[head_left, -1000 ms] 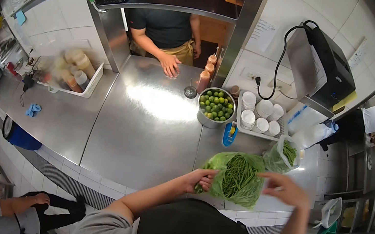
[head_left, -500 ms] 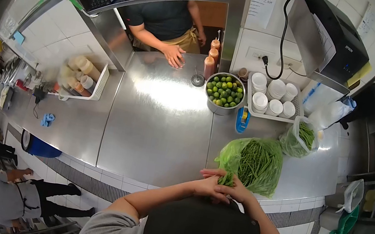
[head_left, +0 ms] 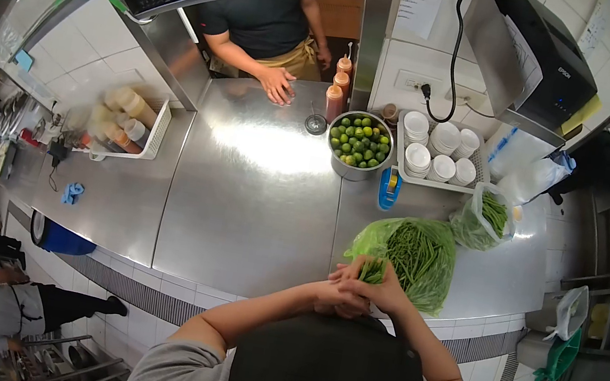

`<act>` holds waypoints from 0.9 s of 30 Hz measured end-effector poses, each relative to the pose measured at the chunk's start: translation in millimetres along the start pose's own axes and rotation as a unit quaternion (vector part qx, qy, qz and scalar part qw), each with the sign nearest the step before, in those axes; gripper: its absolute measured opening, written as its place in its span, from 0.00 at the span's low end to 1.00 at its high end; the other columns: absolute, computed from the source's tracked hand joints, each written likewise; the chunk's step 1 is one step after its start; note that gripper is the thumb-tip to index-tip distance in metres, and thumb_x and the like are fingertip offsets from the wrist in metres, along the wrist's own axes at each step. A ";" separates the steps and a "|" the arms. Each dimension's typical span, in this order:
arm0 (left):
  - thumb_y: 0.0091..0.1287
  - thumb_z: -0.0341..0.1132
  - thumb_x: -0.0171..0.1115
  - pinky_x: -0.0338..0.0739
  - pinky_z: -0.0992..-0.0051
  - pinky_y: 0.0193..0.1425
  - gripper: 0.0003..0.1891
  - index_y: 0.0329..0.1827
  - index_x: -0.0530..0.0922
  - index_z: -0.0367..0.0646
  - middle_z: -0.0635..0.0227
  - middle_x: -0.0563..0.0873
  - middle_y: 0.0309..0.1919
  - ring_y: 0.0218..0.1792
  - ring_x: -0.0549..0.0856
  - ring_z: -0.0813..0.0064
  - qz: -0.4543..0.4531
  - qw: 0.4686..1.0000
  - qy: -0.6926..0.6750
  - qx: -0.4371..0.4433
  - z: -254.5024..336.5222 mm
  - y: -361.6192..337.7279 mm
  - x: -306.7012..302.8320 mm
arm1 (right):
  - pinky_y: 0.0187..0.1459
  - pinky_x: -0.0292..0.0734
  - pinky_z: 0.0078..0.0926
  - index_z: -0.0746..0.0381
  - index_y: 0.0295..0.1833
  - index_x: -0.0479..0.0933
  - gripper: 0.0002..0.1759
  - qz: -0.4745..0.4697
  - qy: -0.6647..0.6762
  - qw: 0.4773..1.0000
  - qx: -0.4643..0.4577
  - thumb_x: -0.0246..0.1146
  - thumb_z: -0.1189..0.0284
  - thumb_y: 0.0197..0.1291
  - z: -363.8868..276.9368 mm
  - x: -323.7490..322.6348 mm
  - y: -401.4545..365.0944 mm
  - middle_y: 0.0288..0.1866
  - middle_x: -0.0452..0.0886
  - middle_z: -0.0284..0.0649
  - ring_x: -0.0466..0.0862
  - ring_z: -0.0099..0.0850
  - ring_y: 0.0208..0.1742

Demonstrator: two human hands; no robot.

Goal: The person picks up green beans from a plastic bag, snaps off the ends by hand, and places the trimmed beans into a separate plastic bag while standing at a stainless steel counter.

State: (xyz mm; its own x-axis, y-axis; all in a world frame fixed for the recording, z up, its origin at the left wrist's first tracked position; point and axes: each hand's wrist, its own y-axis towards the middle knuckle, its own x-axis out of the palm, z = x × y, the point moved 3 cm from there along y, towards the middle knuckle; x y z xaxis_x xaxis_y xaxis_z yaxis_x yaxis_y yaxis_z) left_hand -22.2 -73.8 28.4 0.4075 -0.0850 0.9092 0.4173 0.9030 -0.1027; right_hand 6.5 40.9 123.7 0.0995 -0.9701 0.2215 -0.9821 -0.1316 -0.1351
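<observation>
A small bunch of green beans sticks up from between my hands, close in front of the dark apron. My right hand is wrapped round the bunch. Just below and to its left, my left hand is closed at the lower part of the bunch, pressed against the right; most of its fingers are hidden. Right beyond the hands, a thin green plastic bag lies open on the steel counter, with a heap of loose green beans in it.
Around the counter stand a pot of limes, a blue tape dispenser, a basket of white lidded cups, another bean bag, sauce bottles and a bottle basket. Across it, a person's hand rests near the surface.
My hands have drawn closer together round the bunch, whose tips now stand up more plainly. The view has shifted slightly. At lower left, a person in the background has changed posture.
</observation>
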 end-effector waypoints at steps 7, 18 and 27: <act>0.70 0.32 0.65 0.63 0.83 0.24 0.06 0.42 0.74 0.48 0.80 0.71 0.26 0.23 0.70 0.90 0.170 0.974 0.150 0.006 -13.1 -6.3 -34.1 | 0.66 0.75 0.43 0.66 0.35 0.82 0.07 -0.023 -0.012 0.998 -0.050 0.66 0.74 0.65 10.7 0.3 0.9 0.49 0.89 0.49 0.83 0.40 0.63; 0.71 0.29 0.63 0.50 0.83 0.18 0.18 0.24 0.66 0.51 0.86 0.62 0.18 0.16 0.58 0.92 0.239 0.967 0.082 0.021 19.7 -13.3 13.9 | 0.53 0.77 0.44 0.55 0.28 0.67 0.22 0.424 0.127 0.857 -0.262 0.52 0.61 0.80 -62.3 -151.5 -68.6 0.23 0.68 0.32 0.73 0.30 0.29; 0.73 0.32 0.61 0.51 0.82 0.17 0.16 0.25 0.67 0.53 0.85 0.62 0.18 0.16 0.59 0.89 0.409 0.901 -0.018 0.141 -0.6 -38.7 -24.4 | 0.52 0.78 0.34 0.54 0.30 0.70 0.19 0.655 0.102 0.674 -0.325 0.67 0.61 0.71 -114.0 -244.5 -192.7 0.26 0.67 0.28 0.73 0.23 0.30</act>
State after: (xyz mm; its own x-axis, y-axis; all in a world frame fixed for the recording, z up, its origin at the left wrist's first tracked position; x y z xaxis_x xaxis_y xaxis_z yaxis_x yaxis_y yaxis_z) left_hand -47.8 -107.0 10.0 0.4559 0.6671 0.5892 -0.2359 0.7289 -0.6428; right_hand 153.1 326.7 205.6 -0.8806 -0.1091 0.4612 -0.0743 0.9929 0.0929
